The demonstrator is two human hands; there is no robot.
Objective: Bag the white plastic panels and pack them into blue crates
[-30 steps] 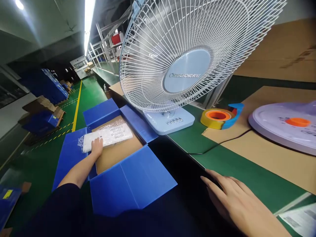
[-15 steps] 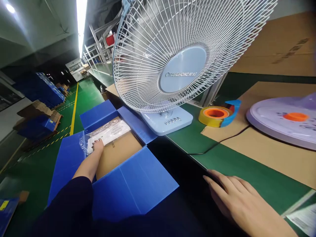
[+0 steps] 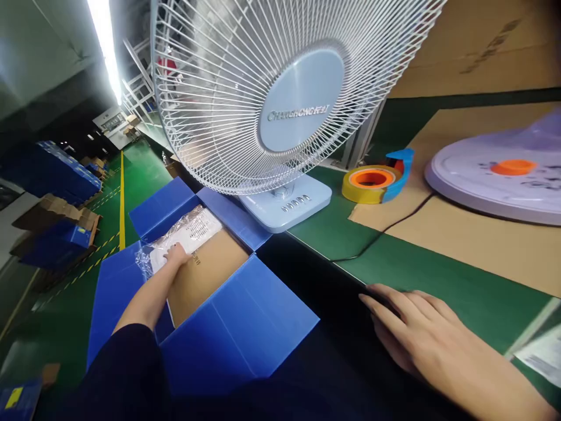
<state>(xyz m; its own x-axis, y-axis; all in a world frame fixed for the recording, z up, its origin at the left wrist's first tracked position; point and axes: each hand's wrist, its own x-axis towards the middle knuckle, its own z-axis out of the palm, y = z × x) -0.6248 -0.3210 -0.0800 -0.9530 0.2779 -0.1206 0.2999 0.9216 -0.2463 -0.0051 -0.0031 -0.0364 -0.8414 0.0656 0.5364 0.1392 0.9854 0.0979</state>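
Note:
My left hand (image 3: 176, 255) reaches down into an open blue box (image 3: 245, 316). Its fingers are spread on a white slotted plastic part (image 3: 199, 228) partly covered by clear plastic film, with the thumb towards a brown cardboard sheet (image 3: 210, 269); the fingertips are only partly visible. At the edge of the green worktable (image 3: 350, 257) rests my right hand (image 3: 421, 327), palm down, fingers stretched out and holding nothing. A light blue table fan (image 3: 302, 105) stands upright on the table beside the box.
On the table sit a tape dispenser with yellow tape (image 3: 372, 184) and a lilac fan base (image 3: 491, 181) on cardboard (image 3: 460, 251). A black cord (image 3: 377, 242) runs to the table edge. Cartons (image 3: 65, 234) stand on the floor at left.
The view has shifted, moving the fan up and left in the picture. The white part shows more of its slotted face, and a gap appears beside the cardboard. My right hand stays at the edge.

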